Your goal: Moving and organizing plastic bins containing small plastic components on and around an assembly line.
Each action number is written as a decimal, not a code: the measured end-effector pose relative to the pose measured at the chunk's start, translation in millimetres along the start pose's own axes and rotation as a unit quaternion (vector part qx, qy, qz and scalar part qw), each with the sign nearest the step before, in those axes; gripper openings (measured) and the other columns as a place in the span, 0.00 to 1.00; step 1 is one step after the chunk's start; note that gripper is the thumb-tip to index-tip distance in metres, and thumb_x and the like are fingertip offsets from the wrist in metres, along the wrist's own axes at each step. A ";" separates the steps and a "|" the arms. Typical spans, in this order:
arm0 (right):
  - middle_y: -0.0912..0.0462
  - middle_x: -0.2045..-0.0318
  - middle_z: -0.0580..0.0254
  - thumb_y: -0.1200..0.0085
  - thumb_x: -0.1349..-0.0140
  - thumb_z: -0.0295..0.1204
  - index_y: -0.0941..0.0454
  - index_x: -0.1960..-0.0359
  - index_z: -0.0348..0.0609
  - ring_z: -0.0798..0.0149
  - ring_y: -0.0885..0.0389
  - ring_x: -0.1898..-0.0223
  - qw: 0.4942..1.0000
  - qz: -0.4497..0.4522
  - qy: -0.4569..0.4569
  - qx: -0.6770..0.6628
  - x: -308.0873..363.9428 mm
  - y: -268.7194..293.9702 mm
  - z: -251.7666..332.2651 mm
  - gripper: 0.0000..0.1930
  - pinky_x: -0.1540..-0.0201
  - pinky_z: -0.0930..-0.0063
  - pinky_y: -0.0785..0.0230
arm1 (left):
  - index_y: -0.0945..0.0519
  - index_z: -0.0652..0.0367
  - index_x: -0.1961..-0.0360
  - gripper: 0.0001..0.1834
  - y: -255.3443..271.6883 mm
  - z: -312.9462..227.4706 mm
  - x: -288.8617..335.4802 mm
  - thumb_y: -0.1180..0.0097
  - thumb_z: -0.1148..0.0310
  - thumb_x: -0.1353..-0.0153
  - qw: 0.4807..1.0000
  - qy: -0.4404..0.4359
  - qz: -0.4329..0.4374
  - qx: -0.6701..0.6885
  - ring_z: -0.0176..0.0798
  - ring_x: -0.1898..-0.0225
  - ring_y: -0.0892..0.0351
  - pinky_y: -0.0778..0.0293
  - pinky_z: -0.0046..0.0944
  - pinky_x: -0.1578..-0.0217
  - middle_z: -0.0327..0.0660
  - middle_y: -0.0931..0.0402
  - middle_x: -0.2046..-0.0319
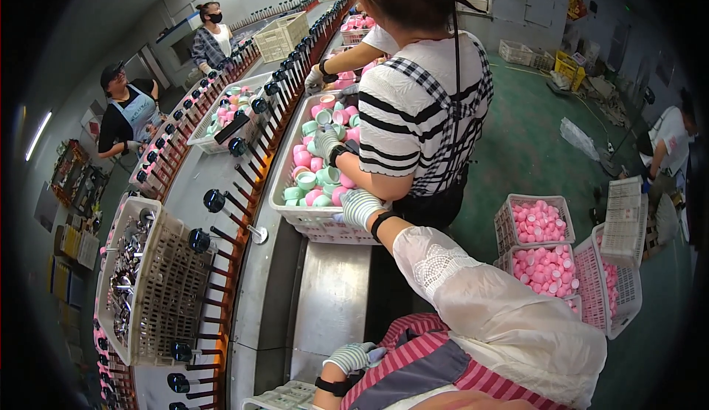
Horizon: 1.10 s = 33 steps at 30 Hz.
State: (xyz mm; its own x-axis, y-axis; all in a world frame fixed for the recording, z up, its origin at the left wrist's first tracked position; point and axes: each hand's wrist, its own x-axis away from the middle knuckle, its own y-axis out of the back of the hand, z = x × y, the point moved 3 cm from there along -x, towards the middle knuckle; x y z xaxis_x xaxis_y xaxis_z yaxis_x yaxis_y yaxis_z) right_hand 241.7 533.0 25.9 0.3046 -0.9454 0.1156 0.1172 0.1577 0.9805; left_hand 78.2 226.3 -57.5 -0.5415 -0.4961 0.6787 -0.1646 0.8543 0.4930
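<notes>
My right hand (360, 208), in a striped glove, reaches forward at arm's length. Its fingers are bent over the near right corner of a white plastic crate (325, 225). Inside that crate lie many small round pink and mint green plastic cups (306, 180). Low in the view, my left hand (350, 357) is in a similar glove beside my red-striped apron (402, 336). Its fingers seem loosely apart with no object showing in them, though the fingertips are partly hidden. Just ahead, a co-worker's gloved hand (326, 143) reaches into the same cups.
A conveyor line with upright spindles and dark round caps (214, 201) runs along my left. On it stands a crate of metal parts (166, 292). A co-worker (421, 92) stands close ahead. Crates of pink cups (543, 268) sit on the green floor at right.
</notes>
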 end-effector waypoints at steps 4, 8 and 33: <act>0.16 0.57 0.44 0.50 0.40 0.57 0.19 0.54 0.35 0.50 0.16 0.56 1.000 0.000 -0.004 -0.001 -1.4 -2.9 -1.6 0.32 0.51 0.59 0.26 | 0.27 0.55 0.40 0.38 6.3 -8.9 1.0 0.55 0.36 0.39 0.997 0.037 0.063 0.013 0.58 0.42 0.28 0.32 0.46 0.42 0.55 0.25 0.45; 0.16 0.57 0.44 0.50 0.40 0.57 0.20 0.55 0.35 0.50 0.16 0.56 1.000 0.003 0.003 -0.001 -0.7 -2.3 6.9 0.32 0.52 0.58 0.26 | 0.24 0.55 0.44 0.36 0.7 -6.0 4.6 0.57 0.36 0.38 0.998 0.022 0.046 0.026 0.59 0.46 0.25 0.31 0.47 0.46 0.55 0.22 0.50; 0.18 0.53 0.46 0.51 0.42 0.59 0.20 0.50 0.38 0.50 0.18 0.51 1.000 0.002 0.001 0.028 10.6 -5.9 8.8 0.34 0.44 0.61 0.31 | 0.26 0.57 0.42 0.28 -5.2 -14.7 24.8 0.53 0.46 0.33 0.980 -0.066 0.085 0.166 0.46 0.51 0.22 0.30 0.41 0.48 0.47 0.20 0.51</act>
State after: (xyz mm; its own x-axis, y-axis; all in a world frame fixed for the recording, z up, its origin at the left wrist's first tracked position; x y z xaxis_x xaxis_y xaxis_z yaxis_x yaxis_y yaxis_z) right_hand 235.9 519.5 22.8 0.3060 -0.9446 0.1187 0.0623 0.1443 0.9876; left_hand 77.7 207.3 -35.3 -0.6823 -0.3372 0.6487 -0.3109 0.9369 0.1599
